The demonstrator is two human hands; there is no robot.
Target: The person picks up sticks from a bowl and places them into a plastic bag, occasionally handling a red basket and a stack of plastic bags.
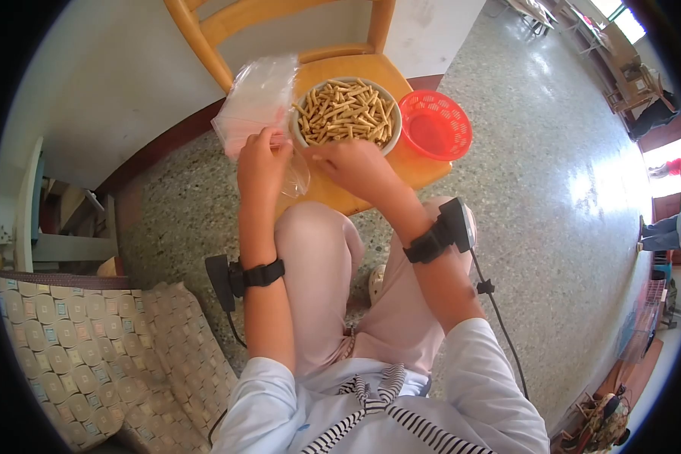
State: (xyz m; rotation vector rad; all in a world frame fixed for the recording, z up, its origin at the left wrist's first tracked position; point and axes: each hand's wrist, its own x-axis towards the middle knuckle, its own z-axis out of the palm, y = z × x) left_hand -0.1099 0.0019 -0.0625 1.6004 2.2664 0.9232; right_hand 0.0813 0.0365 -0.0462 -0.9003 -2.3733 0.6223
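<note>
On the seat of a wooden chair (424,175) stands a white bowl (396,140) full of short tan sticks (344,110). My left hand (265,163) is closed at the edge of a clear plastic bag (296,178), just left of the bowl. Beneath and beyond its fingers lies a stack of clear bags (261,91). My right hand (352,163) is at the near rim of the bowl, fingers bent together and pointing toward the bag; what they hold, if anything, is too small to make out.
A red plastic basket (435,125) sits right of the bowl, at the seat's edge. The chair's backrest (204,38) rises behind. A patterned cushion (91,348) lies at the lower left. Other people are at the far right.
</note>
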